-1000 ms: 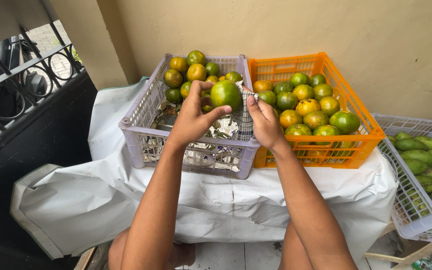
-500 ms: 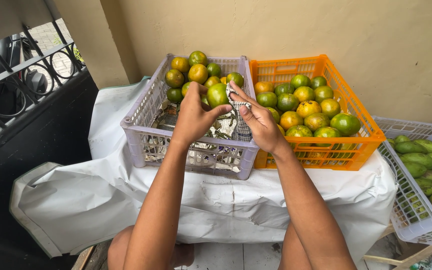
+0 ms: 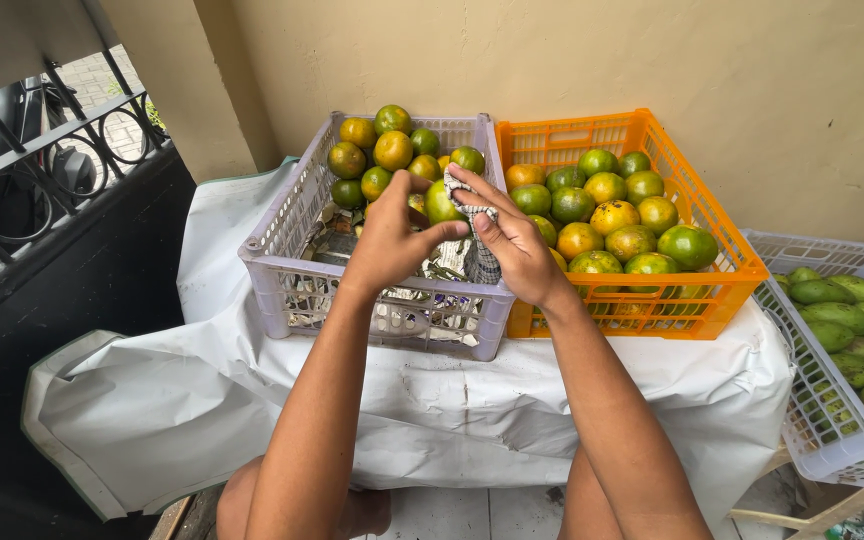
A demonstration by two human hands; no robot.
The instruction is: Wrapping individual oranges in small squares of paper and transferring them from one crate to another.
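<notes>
Left hand (image 3: 390,238) closed around a green citrus fruit (image 3: 441,204), thumb laid across its near side, fingers hidden behind it. Fruit round, smooth-skinned, mostly green with a yellowish tinge toward the lower edge; only the part between thumb and cloth shows. It is held above the lilac crate (image 3: 282,232), close to the wall shared with the orange crate (image 3: 710,232). Right hand (image 3: 512,240) pinches a checked cloth (image 3: 479,228), dark-and-white pattern, bunched, pressed against the fruit's right side; fingers curled on the cloth, index finger stretched over the top toward the fruit. The two hands nearly meet over the fruit. Lilac crate: a heap of like fruit (image 3: 384,152) at its far end, green through orange-yellow; near end shows crumpled printed paper (image 3: 422,290) lining the bottom. Orange crate just beside it, touching along one side, holds more fruit (image 3: 612,215), same mix of green and yellow, one large deep-green one at the right. Both crates stand on a surface draped in white sheeting (image 3: 252,400), which hangs in folds toward the floor. At far right, a white crate (image 3: 822,420) set lower, with elongated green fruit (image 3: 852,320), mango-shaped. Left of the table, a black iron railing (image 3: 42,170) with ring scrollwork. Plain beige wall (image 3: 552,50) behind. The person's knees show below the forearms.
</notes>
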